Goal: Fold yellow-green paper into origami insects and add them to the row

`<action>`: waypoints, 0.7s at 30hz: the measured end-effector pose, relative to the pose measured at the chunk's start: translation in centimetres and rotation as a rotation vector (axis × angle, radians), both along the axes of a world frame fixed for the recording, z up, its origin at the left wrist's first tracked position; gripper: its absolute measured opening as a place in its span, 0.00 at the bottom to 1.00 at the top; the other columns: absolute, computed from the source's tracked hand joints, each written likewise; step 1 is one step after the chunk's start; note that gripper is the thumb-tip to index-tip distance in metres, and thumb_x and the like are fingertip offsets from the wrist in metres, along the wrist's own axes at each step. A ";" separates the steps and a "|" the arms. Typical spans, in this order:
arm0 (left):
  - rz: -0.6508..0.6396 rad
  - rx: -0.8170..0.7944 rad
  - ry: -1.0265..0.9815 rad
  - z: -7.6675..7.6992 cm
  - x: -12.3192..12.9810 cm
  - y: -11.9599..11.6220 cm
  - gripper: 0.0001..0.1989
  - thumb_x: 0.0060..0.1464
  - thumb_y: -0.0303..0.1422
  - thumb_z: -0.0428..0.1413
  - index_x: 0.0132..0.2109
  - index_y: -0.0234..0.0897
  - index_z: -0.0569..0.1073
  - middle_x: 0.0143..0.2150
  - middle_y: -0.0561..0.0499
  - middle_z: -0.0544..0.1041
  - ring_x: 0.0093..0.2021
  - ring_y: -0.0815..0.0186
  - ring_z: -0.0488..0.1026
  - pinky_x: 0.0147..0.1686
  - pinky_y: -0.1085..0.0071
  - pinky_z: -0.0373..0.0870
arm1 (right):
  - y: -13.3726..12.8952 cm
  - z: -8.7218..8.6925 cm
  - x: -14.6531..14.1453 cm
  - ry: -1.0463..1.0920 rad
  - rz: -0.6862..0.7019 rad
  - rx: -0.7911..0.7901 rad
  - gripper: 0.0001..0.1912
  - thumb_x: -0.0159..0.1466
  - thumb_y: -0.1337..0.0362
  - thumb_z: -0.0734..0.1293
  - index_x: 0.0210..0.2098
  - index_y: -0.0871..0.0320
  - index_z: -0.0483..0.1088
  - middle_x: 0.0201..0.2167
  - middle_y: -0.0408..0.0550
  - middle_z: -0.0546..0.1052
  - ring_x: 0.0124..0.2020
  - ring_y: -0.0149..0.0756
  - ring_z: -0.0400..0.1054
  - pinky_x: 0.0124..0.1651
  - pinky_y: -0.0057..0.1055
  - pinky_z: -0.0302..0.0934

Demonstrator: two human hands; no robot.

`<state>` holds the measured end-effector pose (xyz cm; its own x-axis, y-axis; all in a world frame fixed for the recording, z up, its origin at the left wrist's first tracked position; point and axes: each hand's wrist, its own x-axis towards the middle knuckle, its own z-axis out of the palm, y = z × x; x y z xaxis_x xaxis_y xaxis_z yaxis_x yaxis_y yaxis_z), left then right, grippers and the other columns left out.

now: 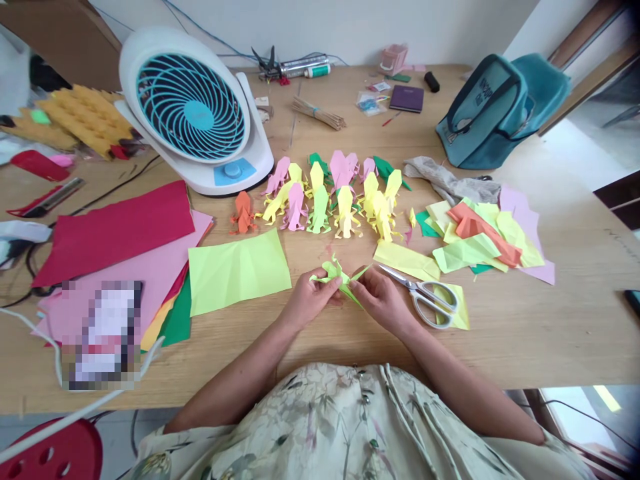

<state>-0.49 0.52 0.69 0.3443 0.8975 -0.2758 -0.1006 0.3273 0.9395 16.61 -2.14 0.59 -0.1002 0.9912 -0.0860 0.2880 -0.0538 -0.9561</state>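
While rows of paper figures [345, 210] stand shaped, a light green paper piece [334, 269] looks half-made

In the head view, the only one fed to me, I see the left hand [313, 297] and the right hand [383, 300] both pinching that piece over the near middle of the wooden table [550, 333]. I judge it part-shaped: thin points stick out, but fingers cover too much for me to tell which folds remain. Beyond it, the figures in pink, yellow, green and orange look finished to me. Material is left too: a light green sheet [240, 273] and a stack of coloured paper [117, 233] lie to the left, a heap of loose coloured pieces [483, 237] to the right. Just beside the right hand, scissors [414, 287] lie partly on yellow paper [459, 307].

Farther out I make out a white fan [200, 115], a bundle of sticks [319, 113], a grey cloth [445, 177] and a teal bag [487, 120], with a pale wall [350, 33] behind and a red seat [60, 447] at lower left
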 end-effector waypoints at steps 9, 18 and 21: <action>0.008 0.120 0.100 -0.3 0.1 0.2 0.19 0.47 0.46 0.64 0.32 0.33 0.74 0.27 0.55 0.74 0.25 0.71 0.71 0.28 0.73 0.75 | 0.1 -0.5 0.1 0.227 0.025 -0.136 0.18 0.59 0.49 0.70 0.29 0.58 0.67 0.23 0.41 0.69 0.24 0.30 0.59 0.25 0.28 0.49; -0.016 0.018 0.026 0.1 0.1 0.1 0.21 0.38 0.43 0.70 0.35 0.32 0.75 0.29 0.54 0.76 0.29 0.68 0.74 0.28 0.75 0.74 | 0.2 0.1 -0.1 0.192 0.005 -0.112 0.20 0.59 0.47 0.69 0.26 0.56 0.64 0.17 0.37 0.60 0.19 0.27 0.52 0.21 0.27 0.42; 0.012 -0.043 -0.034 -0.2 0.2 0.1 0.21 0.38 0.43 0.70 0.33 0.32 0.75 0.27 0.54 0.75 0.27 0.69 0.73 0.25 0.76 0.73 | 0.2 0.1 -0.1 0.241 0.007 -0.121 0.20 0.59 0.48 0.70 0.24 0.57 0.63 0.17 0.36 0.59 0.19 0.26 0.50 0.21 0.27 0.41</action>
<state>-0.28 0.62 0.44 0.3432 0.8892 -0.3025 -0.1363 0.3658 0.9207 16.48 -1.93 0.65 -0.1389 0.9744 -0.1767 0.0532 -0.1709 -0.9839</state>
